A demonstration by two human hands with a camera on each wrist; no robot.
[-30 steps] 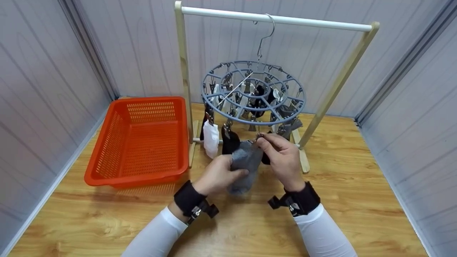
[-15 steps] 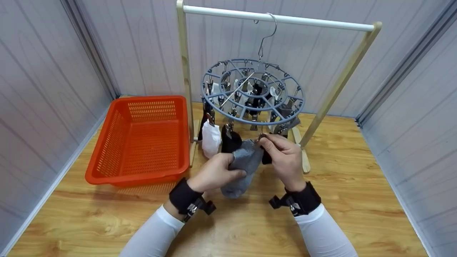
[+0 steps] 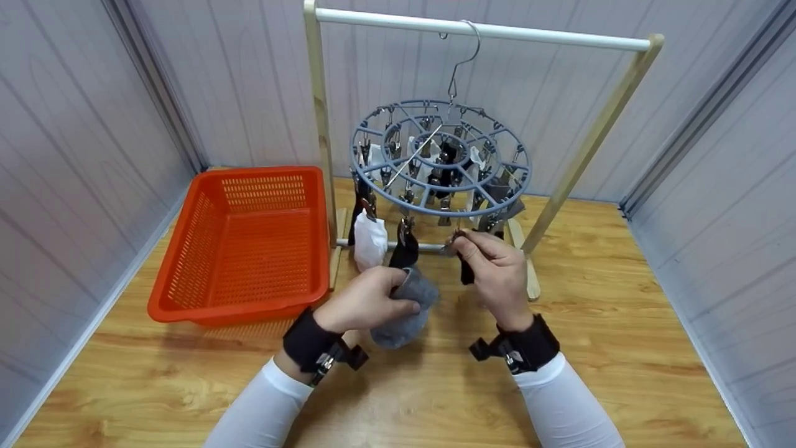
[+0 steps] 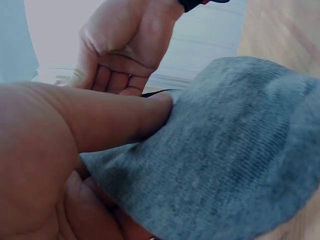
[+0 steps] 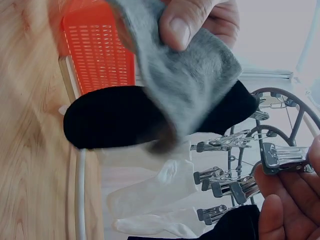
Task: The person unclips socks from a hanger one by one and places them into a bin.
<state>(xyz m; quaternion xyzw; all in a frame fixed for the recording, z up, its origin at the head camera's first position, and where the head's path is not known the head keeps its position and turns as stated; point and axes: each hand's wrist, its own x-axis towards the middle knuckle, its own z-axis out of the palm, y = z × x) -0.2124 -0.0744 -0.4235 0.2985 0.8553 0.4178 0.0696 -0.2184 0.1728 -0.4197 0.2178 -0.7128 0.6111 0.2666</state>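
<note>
A grey sock point(image 3: 407, 311) hangs from my left hand point(image 3: 367, 302), pinched between thumb and fingers; in the left wrist view the grey sock point(image 4: 225, 145) spreads wide under the thumb. My right hand point(image 3: 497, 274) pinches a metal clip point(image 5: 285, 157) below the front rim of the round grey drying hanger point(image 3: 429, 208). Nothing is between that clip's jaws, and the sock is apart from it. Just behind the left hand a black sock point(image 3: 404, 249) hangs from another clip, with a white sock point(image 3: 370, 242) to its left.
An orange plastic basket point(image 3: 267, 255) stands at the left on the wooden floor point(image 3: 435, 398). The hanger hooks over the white bar point(image 3: 398, 22) of a wooden rack point(image 3: 575, 149). Several more clips and socks hang beneath the ring. Pale panel walls surround three sides.
The grey sock has come away from the clip. My left hand has drawn it down and to the left, while my right hand stays at the clip.
</note>
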